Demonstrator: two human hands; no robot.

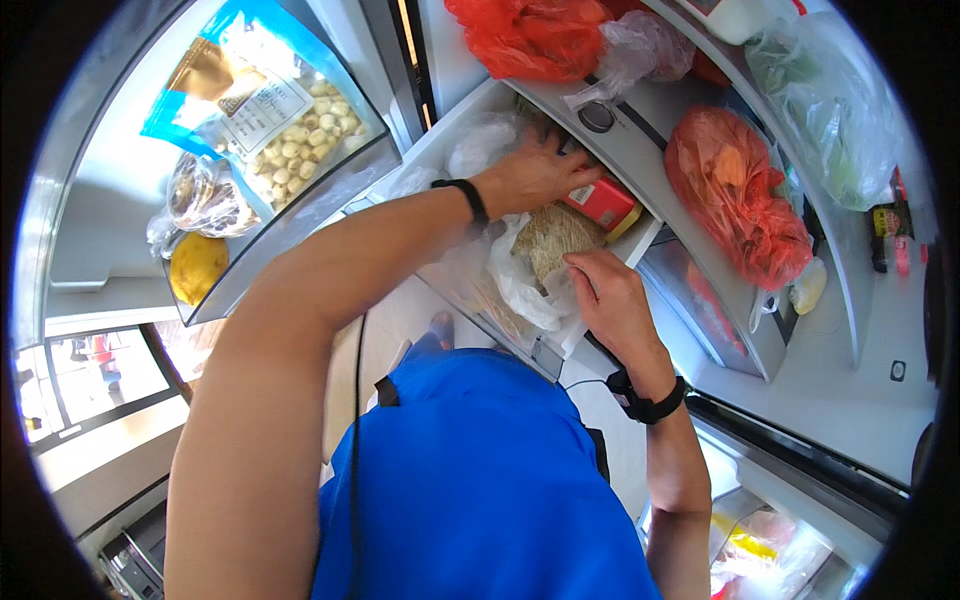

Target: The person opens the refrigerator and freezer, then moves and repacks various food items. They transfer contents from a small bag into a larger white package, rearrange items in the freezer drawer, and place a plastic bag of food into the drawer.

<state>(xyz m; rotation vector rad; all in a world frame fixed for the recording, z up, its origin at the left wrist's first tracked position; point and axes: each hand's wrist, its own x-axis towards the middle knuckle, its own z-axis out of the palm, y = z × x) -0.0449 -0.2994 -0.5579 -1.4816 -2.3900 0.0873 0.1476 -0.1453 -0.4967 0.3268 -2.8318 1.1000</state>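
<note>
A white refrigerator drawer is pulled out before me. My left hand reaches over its back part with the fingers spread, beside a red box; what its fingertips touch is hidden. Below the box lies a bag of brown, dry-looking food inside a white plastic bag. My right hand is at the drawer's front right, its thumb and index finger pinched on the edge of the plastic bag. Clear plastic bags fill the drawer's left side, partly behind my left arm.
At left, a door bin holds a bag of pale round seeds, a wrapped bundle and a yellow fruit. Red plastic bags rest on the shelf above the drawer. Another compartment with bags is at lower right.
</note>
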